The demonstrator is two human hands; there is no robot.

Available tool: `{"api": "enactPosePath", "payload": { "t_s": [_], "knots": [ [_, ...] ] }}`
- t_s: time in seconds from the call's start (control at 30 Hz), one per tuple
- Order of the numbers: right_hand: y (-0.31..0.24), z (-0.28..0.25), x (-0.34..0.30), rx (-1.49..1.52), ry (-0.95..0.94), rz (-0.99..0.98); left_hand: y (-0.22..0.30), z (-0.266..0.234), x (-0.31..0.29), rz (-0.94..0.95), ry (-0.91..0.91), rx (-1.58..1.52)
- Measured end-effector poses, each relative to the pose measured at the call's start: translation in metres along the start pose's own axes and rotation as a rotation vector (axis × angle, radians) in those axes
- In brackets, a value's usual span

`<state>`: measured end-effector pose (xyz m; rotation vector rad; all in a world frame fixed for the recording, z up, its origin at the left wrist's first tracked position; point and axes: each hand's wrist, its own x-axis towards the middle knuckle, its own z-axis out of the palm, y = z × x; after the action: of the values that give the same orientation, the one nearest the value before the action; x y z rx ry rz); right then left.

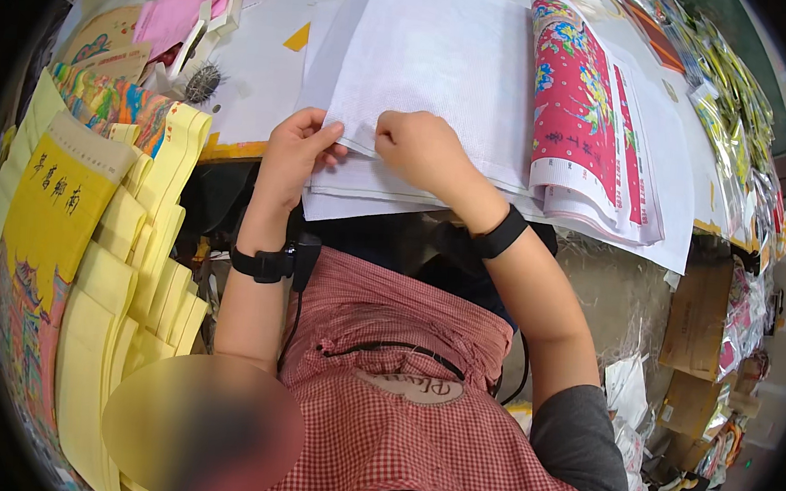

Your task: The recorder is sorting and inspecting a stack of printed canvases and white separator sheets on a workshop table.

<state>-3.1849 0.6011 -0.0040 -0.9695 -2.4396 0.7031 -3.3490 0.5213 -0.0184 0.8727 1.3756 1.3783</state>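
A stack of white, finely woven mesh sheets [431, 59] lies on the table in front of me, its near edges hanging slightly over the front. At the stack's near left corner, my left hand [302, 150] pinches the edge of the top sheet between thumb and fingers. My right hand [421, 150] is curled closed on the sheets near the front edge, to the right of the left one. Whatever its fingers hold is hidden beneath it. Folded over on the right side of the stack are red printed mesh sheets [573, 103] with blue and yellow flowers.
Folded yellow printed bags [95, 254] stand close by my left arm. A dark bristly round thing [202, 83], pink cloth [182, 12] and a yellow scrap [297, 37] lie at the back left. Plastic-wrapped goods [734, 113] line the right edge; cardboard boxes [696, 318] sit below.
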Motion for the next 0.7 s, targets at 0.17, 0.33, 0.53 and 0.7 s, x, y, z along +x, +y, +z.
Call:
{"api": "enactPosePath", "payload": {
  "t_s": [0.17,0.33,0.53,0.7],
  "knots": [
    [-0.004,0.011,0.002,-0.142,0.024,-0.056,-0.002,0.006,0.004,0.103,-0.057,0.017],
    [-0.001,0.006,0.005,0.354,-0.014,0.049,0.003,0.005,0.004,0.062,-0.025,-0.052],
    [0.004,0.003,-0.004,0.302,-0.058,-0.007,0.004,0.011,0.006,-0.085,-0.075,0.132],
    [0.009,0.006,-0.007,0.533,0.002,0.102,0.018,0.016,0.011,-0.13,-0.17,0.176]
  ]
}}
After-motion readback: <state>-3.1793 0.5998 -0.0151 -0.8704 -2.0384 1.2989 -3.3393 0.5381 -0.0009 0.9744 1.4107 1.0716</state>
